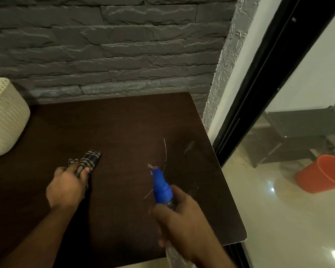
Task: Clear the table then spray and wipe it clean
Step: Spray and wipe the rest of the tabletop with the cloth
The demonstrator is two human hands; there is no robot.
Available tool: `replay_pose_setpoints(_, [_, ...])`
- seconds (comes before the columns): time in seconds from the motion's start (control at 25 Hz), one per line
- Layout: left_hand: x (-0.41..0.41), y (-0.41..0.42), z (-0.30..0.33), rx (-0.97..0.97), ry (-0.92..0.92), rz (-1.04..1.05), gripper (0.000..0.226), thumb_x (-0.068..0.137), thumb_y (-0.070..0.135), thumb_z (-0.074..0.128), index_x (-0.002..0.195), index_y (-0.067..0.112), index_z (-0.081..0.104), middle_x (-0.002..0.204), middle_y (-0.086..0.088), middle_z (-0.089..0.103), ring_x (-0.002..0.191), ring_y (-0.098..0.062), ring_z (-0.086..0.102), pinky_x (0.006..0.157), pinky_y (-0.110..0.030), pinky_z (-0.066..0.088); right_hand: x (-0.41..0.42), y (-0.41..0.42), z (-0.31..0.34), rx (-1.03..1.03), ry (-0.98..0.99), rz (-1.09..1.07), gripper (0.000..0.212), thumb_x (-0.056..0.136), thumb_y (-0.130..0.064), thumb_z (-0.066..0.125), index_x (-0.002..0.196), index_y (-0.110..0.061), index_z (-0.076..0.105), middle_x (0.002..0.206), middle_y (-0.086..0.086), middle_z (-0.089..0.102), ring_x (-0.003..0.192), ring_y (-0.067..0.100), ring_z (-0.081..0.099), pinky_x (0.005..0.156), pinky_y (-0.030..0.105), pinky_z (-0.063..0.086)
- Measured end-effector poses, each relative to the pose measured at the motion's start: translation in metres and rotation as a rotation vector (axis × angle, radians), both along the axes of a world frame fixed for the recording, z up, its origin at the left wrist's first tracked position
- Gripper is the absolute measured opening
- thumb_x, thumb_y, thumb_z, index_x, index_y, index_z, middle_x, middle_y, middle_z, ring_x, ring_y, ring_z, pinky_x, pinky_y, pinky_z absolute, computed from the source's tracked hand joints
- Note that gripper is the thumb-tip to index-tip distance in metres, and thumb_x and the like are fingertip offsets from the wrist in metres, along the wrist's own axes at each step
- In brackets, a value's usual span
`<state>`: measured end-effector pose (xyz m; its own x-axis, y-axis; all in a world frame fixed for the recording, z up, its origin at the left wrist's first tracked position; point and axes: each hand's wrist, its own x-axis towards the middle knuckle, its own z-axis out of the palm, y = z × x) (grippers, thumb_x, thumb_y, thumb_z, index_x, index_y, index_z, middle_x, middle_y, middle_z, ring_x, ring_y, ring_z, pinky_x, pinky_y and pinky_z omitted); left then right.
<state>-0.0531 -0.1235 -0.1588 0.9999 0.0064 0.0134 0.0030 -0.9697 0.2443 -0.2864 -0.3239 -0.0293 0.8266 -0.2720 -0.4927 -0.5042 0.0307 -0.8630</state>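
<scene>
A dark brown table [124, 122] fills the middle of the view. My left hand [66, 187] grips a checked cloth [90, 159] that lies bunched on the tabletop. My right hand [182, 215] holds a clear spray bottle with a blue nozzle head [161, 187]; the nozzle points away from me over the right part of the table. Thin streaks of liquid [165, 151] show just beyond the nozzle, and a faint wet smear [190, 147] lies near the right edge.
A cream perforated basket [4, 118] stands on the table's far left. A grey stone wall [104, 45] runs behind the table. To the right is a black-framed glass door [259, 84], with an orange bucket [323, 174] on the glossy floor beyond it.
</scene>
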Motion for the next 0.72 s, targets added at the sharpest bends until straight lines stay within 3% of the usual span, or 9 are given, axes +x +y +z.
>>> replay_pose_setpoints(0.16, [0.000,0.002,-0.001,0.006,-0.014,-0.019,0.043,0.093,0.044,0.053,0.127,0.018,0.058,0.120,-0.018,0.053,0.094,-0.041,0.060,0.076,-0.043,0.049,-0.006,-0.017,-0.007,-0.034,-0.019,-0.172,0.018,0.080,-0.024,0.065,0.089,-0.036,0.056,0.084,0.003,0.068,0.069,0.017,0.065,0.074,0.046,0.058])
replay_pose_setpoints(0.28, [-0.001,0.001,0.002,0.009,-0.003,-0.023,0.044,0.093,0.044,0.053,0.128,0.019,0.057,0.121,-0.019,0.053,0.094,-0.041,0.060,0.076,-0.044,0.049,-0.014,-0.037,-0.003,-0.042,-0.038,-0.199,0.020,0.070,-0.030,0.067,0.088,-0.036,0.059,0.078,0.006,0.067,0.064,0.019,0.061,0.073,0.051,0.056])
replay_pose_setpoints(0.44, [0.000,0.000,0.003,0.033,-0.010,-0.031,0.043,0.093,0.044,0.053,0.127,0.017,0.058,0.121,-0.019,0.053,0.095,-0.040,0.060,0.073,-0.044,0.050,-0.010,-0.035,-0.001,0.006,-0.036,-0.078,0.033,0.065,-0.033,0.064,0.097,-0.037,0.057,0.077,0.002,0.065,0.064,0.018,0.060,0.073,0.048,0.057])
replay_pose_setpoints(0.6, [0.018,-0.011,0.003,0.049,-0.022,-0.044,0.046,0.093,0.046,0.051,0.130,0.019,0.055,0.123,-0.018,0.052,0.096,-0.038,0.059,0.072,-0.043,0.049,-0.008,-0.038,-0.006,0.040,-0.060,-0.210,0.027,0.078,-0.019,0.068,0.098,-0.033,0.057,0.073,0.006,0.064,0.056,0.016,0.060,0.061,0.038,0.057])
replay_pose_setpoints(0.72, [0.038,-0.038,0.001,0.014,-0.039,-0.043,0.043,0.093,0.045,0.052,0.127,0.019,0.058,0.119,-0.018,0.053,0.092,-0.038,0.059,0.073,-0.042,0.049,-0.004,-0.045,-0.007,0.102,-0.080,-0.297,0.038,0.066,-0.022,0.068,0.103,-0.028,0.058,0.062,0.003,0.062,0.051,0.017,0.058,0.056,0.034,0.054])
